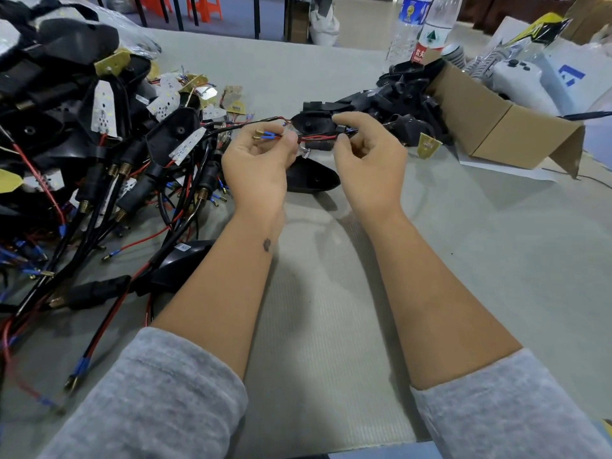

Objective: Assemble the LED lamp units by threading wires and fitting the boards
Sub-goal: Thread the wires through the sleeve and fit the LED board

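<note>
Left hand [256, 160] pinches thin red-black wires [316, 138]; right hand [367, 150] grips them.

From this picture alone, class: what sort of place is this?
Probably a small assembly workshop: a heap of wired lamp units, a carton of black housings, and hands working on wires.

Two clear plastic water bottles [418, 26] are seen behind a brown cardboard box [490, 122]. Orange plastic stools [202, 6] are seen far back.
</note>
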